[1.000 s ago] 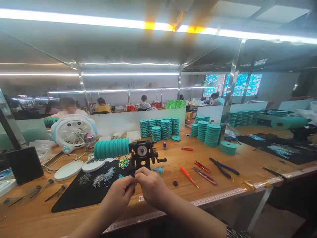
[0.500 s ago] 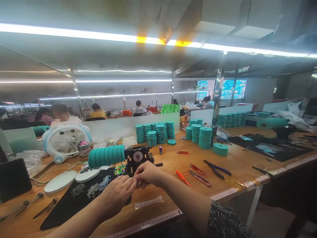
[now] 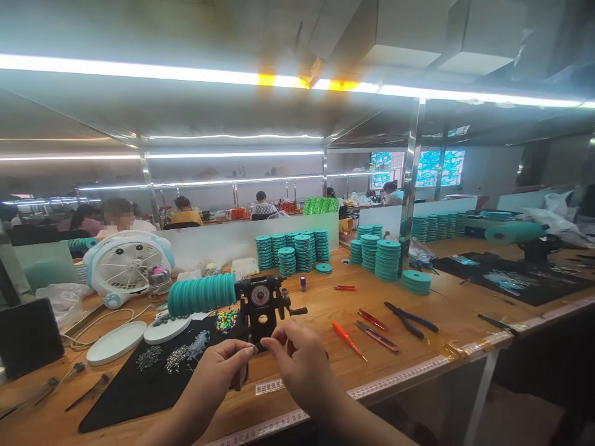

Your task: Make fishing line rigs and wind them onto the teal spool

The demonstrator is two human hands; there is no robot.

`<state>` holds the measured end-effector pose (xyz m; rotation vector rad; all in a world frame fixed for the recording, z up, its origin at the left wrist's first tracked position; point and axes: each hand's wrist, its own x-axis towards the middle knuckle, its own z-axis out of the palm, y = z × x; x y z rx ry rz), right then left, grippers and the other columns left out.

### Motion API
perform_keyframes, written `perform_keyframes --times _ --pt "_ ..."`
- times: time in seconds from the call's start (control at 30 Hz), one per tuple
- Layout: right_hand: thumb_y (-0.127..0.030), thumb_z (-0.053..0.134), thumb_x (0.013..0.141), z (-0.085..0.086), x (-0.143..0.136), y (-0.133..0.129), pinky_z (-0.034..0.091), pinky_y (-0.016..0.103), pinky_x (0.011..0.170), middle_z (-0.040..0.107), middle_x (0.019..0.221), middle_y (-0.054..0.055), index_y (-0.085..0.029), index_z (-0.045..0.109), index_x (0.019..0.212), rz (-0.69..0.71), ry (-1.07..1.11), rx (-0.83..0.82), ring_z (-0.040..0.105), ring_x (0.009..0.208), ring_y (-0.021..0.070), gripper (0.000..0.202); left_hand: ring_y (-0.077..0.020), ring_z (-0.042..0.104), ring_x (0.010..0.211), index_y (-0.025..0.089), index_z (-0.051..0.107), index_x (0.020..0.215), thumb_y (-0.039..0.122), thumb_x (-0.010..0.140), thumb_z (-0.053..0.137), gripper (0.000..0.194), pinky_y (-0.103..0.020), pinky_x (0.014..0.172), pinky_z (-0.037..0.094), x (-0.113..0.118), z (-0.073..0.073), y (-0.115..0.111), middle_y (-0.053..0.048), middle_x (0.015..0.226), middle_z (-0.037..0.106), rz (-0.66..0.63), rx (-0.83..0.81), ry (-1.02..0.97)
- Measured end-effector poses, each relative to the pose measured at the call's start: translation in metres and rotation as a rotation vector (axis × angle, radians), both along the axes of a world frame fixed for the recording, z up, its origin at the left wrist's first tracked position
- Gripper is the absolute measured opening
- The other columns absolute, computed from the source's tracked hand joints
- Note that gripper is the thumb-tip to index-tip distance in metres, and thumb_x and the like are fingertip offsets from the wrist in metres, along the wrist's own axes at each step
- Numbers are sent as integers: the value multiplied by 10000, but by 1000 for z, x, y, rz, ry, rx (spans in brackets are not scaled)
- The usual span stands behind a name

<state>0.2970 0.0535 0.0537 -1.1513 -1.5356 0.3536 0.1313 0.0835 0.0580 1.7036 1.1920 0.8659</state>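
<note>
My left hand (image 3: 223,368) is closed in a pinch, with a tiny dark piece at its thumb and fingertip, too small to name. Just to its right, my right hand (image 3: 304,365) is closed too, thumb against curled fingers; I cannot make out what it holds, if anything. A small gap separates the two pinches. Right behind them stands a black hand-cranked winder (image 3: 260,296) with a round dial. Teal foam spools (image 3: 202,294) sit in a row on its shaft. A black mat (image 3: 116,396) under the left forearm carries small metal parts (image 3: 176,359) and clear pieces (image 3: 199,344).
Coloured beads (image 3: 226,322), a white lid (image 3: 116,342) and a fan (image 3: 130,269) are on the left. To the right lie an orange screwdriver (image 3: 346,337), tweezers (image 3: 376,336) and pliers (image 3: 406,321). Teal spool stacks (image 3: 388,260) stand behind. Several people sit farther back.
My hands have drawn apart from touching fingertips. The right hand has turned and come lower, moving right, uncovering more of the winder and its crank. The view has shifted slightly.
</note>
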Motion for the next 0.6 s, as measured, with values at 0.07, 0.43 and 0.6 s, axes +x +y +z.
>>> perform_keyframes --times 0.07,0.43,0.6 --pt "-247 627 764 -12 -7 -6 399 263 563 562 725 14 -188 554 711 71 108 -201 520 600 141 108 -102 343 457 145 590 712 489 750 530 352 -245 480 290 1 0 -3 67 461 427 20 -51 -65" --pt "-166 537 757 -28 -23 4 314 194 441 458 475 -54 -177 484 611 360 298 -389 399 428 79 156 -111 347 438 170 611 641 493 695 585 328 -257 488 301 2 -6 -6 71 411 426 52 -22 -85" --pt "-99 488 783 -33 -14 -1 364 227 560 551 614 0 -177 547 655 304 -160 8 503 584 126 161 -115 376 426 172 615 662 447 751 520 304 -254 486 327 1 -7 -7 69 417 429 14 54 27"
